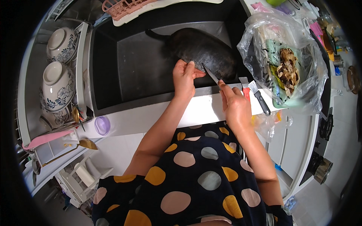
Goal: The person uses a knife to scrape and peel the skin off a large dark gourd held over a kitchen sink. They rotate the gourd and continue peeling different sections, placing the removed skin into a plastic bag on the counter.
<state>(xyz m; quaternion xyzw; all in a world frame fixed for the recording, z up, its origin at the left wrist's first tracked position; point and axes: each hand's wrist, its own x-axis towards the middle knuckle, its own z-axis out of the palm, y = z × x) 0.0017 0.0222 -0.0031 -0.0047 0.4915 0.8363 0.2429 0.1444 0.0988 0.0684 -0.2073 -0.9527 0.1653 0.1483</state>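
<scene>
A large dark, rounded object with a narrow stem or handle (203,50), its kind unclear, rests in the black sink (135,70). My left hand (185,76) is at its near edge, thumb and fingers pinched together; whether something thin is between them cannot be told. In my right hand (236,106) is a small knife (210,74), its blade pointing up and left with the tip against the object's surface. Right of that hand, a red-handled tool (246,91) and a black-handled tool (261,100) with short metal blades lie on the white counter edge.
An open clear plastic bag (308,67) with brown, papery scraps (288,70) stands at the right. Patterned bowls (58,84) sit upside down in a rack at the left. A purple cup (102,125) is on the counter's near edge. A pink rack (127,8) is behind the sink.
</scene>
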